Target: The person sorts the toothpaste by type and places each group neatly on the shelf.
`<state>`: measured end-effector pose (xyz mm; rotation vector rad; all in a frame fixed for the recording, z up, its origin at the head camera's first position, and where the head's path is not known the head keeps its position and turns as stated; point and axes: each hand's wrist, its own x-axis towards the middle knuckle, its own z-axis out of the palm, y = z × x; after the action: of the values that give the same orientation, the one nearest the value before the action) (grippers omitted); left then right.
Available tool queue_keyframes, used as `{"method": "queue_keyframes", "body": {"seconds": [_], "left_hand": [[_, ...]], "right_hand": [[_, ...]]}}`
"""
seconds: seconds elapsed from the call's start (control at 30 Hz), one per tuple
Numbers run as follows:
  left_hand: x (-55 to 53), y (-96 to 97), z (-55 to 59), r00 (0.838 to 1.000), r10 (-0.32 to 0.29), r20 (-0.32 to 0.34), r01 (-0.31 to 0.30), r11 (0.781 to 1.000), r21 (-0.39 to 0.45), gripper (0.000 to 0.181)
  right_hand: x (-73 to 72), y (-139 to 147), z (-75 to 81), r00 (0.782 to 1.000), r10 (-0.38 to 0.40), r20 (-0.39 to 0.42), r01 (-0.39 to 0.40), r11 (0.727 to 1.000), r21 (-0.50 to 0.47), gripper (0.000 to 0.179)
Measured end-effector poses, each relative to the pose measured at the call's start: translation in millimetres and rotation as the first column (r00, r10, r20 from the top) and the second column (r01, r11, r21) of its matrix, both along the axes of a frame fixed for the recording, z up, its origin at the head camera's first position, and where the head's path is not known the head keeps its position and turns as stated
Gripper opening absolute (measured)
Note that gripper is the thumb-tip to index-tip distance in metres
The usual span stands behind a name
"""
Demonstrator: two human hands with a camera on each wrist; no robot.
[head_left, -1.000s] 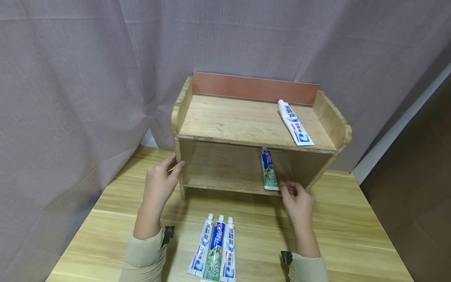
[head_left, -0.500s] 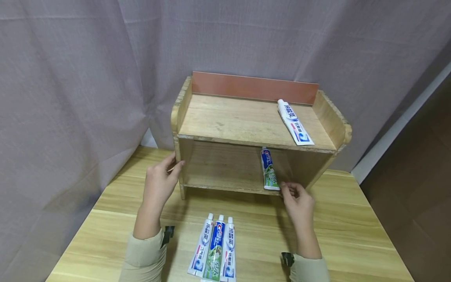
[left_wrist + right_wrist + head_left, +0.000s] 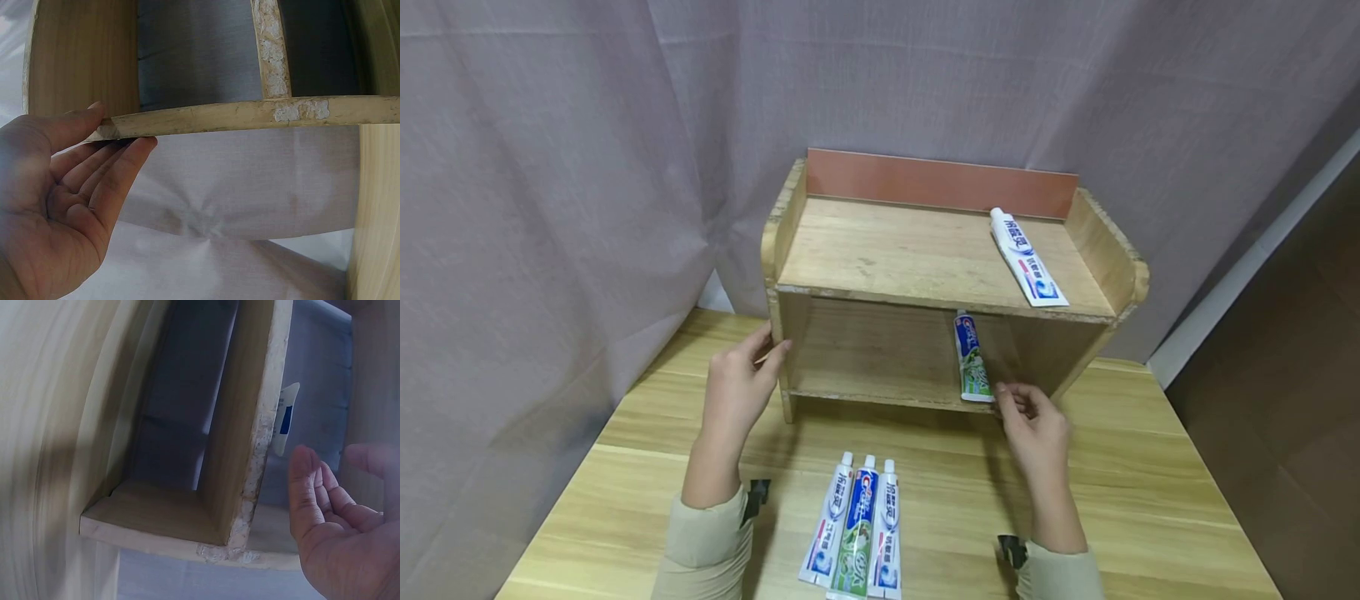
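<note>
A small two-tier wooden shelf [image 3: 880, 293] stands on the table. My left hand [image 3: 739, 379] grips the front edge of its left side panel, thumb on the inner face and fingers outside, as the left wrist view shows. On the lower tier lies a blue and green toothpaste tube [image 3: 973, 358], its cap end pointing to the back. My right hand [image 3: 1032, 421] is beside that tube's flat end, fingertips close by its right corner. In the right wrist view the thumb and fingers stand apart with nothing between them, near the tube end [image 3: 285, 419].
A white toothpaste tube [image 3: 1028, 260] lies on the upper tier, at the right. Three more tubes lie side by side on the table [image 3: 1150, 467] in front: a blue and green tube [image 3: 857, 533] between two white tubes [image 3: 829, 525]. A grey curtain [image 3: 887, 75] hangs behind.
</note>
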<state>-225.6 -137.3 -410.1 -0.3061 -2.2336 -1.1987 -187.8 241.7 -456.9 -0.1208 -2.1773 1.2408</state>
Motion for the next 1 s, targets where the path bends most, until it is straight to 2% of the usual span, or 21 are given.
{"method": "queue_keyframes", "body": {"seconds": [0.27,0.4,0.73,0.87,1.0], "left_hand": [[0.4,-0.5,-0.7,1.000,0.002,0.008,-0.002,1.000,-0.001,0.030],[0.9,-0.3,-0.6,1.000,0.003,0.007,-0.003,1.000,-0.002,0.029],[-0.2,0.0,1.4,1.000,-0.002,-0.008,0.002,1.000,-0.003,0.028],[-0.3,-0.1,1.2,1.000,0.000,-0.008,0.000,1.000,-0.009,0.028],[-0.1,-0.1,0.8,1.000,0.001,-0.013,-0.001,1.000,-0.015,0.027]], "right_hand": [[2.5,-6.1,1.3,1.000,-0.003,0.031,0.000,0.997,0.075,0.015],[5.8,-13.8,3.1,0.995,0.069,0.072,-0.073,0.996,0.043,0.015],[8.8,-30.9,6.6,0.968,0.231,0.094,-0.230,0.973,-0.021,0.014],[9.3,-32.9,5.0,0.956,0.258,0.142,-0.258,0.966,-0.017,0.015],[9.1,-33.8,2.3,0.945,0.257,0.200,-0.269,0.963,0.030,0.013]]}}
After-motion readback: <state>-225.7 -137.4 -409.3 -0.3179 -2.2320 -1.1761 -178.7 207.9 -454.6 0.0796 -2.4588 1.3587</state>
